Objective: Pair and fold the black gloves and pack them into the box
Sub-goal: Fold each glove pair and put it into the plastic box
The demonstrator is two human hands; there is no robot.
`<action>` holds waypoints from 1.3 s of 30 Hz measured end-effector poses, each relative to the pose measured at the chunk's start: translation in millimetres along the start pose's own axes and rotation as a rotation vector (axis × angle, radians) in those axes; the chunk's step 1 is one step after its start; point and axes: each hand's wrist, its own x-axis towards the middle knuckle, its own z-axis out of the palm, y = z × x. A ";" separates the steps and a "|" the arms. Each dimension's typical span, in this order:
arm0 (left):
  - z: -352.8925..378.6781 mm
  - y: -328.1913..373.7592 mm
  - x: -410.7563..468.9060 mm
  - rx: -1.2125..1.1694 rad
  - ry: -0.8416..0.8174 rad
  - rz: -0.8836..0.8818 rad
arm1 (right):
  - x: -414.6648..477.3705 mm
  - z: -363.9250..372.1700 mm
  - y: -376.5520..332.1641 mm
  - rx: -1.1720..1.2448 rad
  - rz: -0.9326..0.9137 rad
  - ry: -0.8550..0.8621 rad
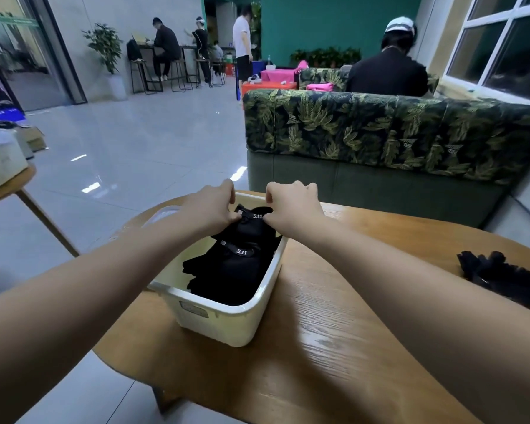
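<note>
Both hands are working at the far end of the cream plastic box, which is sitting near the far left edge of the rounded wooden table. The left hand is pinching the left side of a folded pair of black fabric gloves at its cuff, thumb and fingers closed on the cloth; the right hand is pinching the right side of the same cuff, just beside the white "5.11" lettering. A second folded black pair is lying nearer the box's near end, partly under the first. More loose black gloves are waiting in a heap by the table's right edge, well apart from the box.

These gloves are looking light, soft and floppy, with no stiffness to hold a fold, so the bundle is likely going to spring open if let go carelessly. The cuff band appears the firmest part, which is making it the sensible place to grip, one hand at each side. Nothing fragile here, and little risk of slipping.
</note>
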 end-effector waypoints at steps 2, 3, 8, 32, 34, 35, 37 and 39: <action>4.0 -0.3 0.8 0.059 0.089 0.098 | -0.6 3.0 1.9 -0.096 -0.055 0.056; 5.9 -1.2 0.4 0.060 0.136 0.164 | -1.4 2.3 2.3 -0.092 -0.104 0.074; 13.0 -0.3 -4.3 0.085 0.076 0.368 | -1.6 3.4 -2.2 -0.160 -0.320 -0.002; -21.7 34.3 -18.2 -0.122 0.008 0.122 | -26.5 -38.2 3.2 0.011 -0.229 -0.118; -28.5 48.6 -30.2 -0.212 0.071 0.138 | -38.3 -48.3 16.3 0.090 -0.193 -0.044; -30.2 57.2 -36.5 -0.243 0.098 0.152 | -46.2 -52.9 23.8 0.118 -0.179 -0.018; -30.3 77.3 -48.9 -0.289 0.139 0.191 | -65.9 -59.6 41.9 0.171 -0.149 0.024; -24.8 99.0 -61.2 -0.329 0.145 0.229 | -90.1 -65.1 62.5 0.213 -0.115 0.068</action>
